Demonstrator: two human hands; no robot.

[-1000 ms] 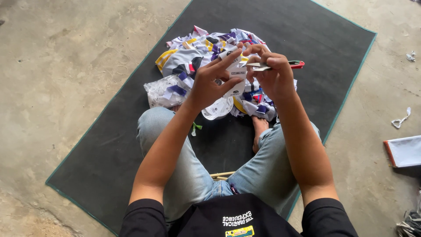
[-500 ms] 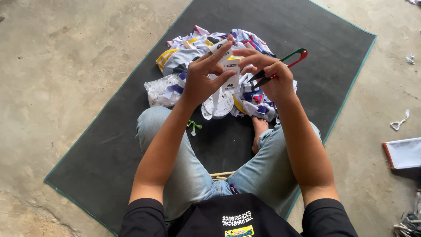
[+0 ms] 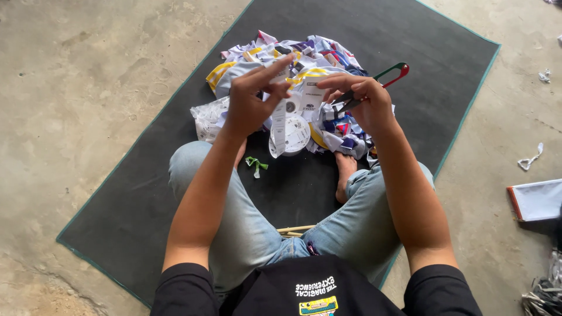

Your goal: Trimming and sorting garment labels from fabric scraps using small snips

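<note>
In the middle of the view, above the person's lap, a white tag strip (image 3: pixel 279 126) hangs from the left hand (image 3: pixel 250 99). The left fingers (image 3: pixel 270 65) are pinched closed on its top end. Round white hang tags (image 3: pixel 295 136) dangle beside it, just in front of the crossed legs.

The right hand (image 3: pixel 364 104) is close by, level with the left. Its fingers are curled shut around small thread snips (image 3: pixel 374 82) with a red and dark green spring handle that juts up to the right. The blade tips point toward the strip; whether they touch it cannot be told.

Behind both hands lies a pile of garments (image 3: pixel 287 64), white with purple, yellow and red patches, resting on a dark mat (image 3: pixel 421 41) with a teal edge. A small green scrap (image 3: pixel 255 165) lies on the mat near the left knee. The person sits cross-legged in pale jeans, one bare foot (image 3: pixel 345 169) showing. The mat lies on a concrete floor (image 3: pixel 88 88), where white scraps (image 3: pixel 530 158) and a flat white sheet (image 3: pixel 538 200) lie to the right.

A likely risk: the blades work very near the left fingertips and the cloth, so a slip could nick skin or cut fabric instead of the strip.
</note>
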